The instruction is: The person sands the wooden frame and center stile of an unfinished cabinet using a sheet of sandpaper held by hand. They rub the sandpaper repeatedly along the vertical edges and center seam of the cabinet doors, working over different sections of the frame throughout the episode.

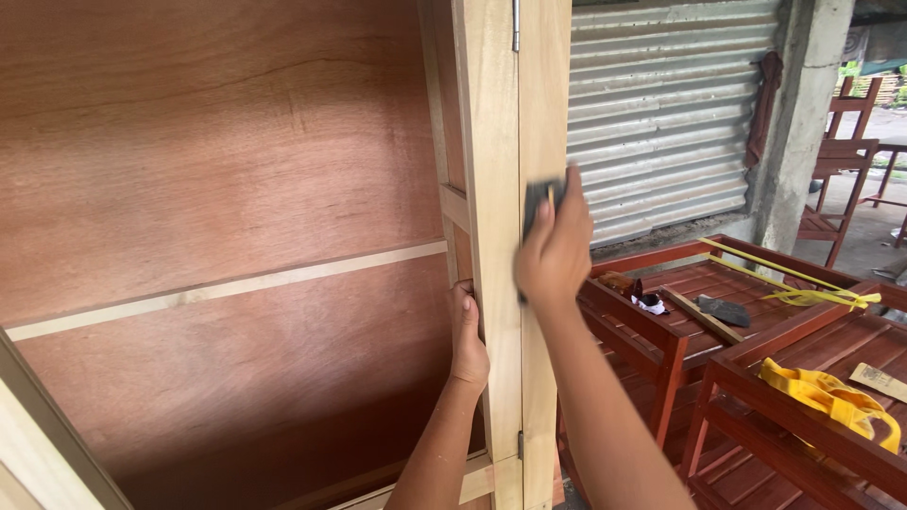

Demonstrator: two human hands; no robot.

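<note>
A tall pale wooden door frame point(496, 113) stands upright in front of me, with a reddish plywood panel point(217, 161) behind it. My right hand point(553, 250) presses a dark sanding block point(539, 200) against the frame's front edge at about mid height. My left hand point(468, 331) grips the inner side of the same post, fingers wrapped behind it. A metal hinge point(516, 24) sits on the seam near the top, and another point(520, 444) lower down.
Red-stained wooden racks point(661, 331) stand to the right, carrying a dark brush point(723, 310), a yellow cloth point(831, 397) and yellow strapping point(803, 288). Corrugated metal sheeting point(661, 104) and a concrete pillar point(803, 113) lie behind. Red chairs point(846, 161) stand at the far right.
</note>
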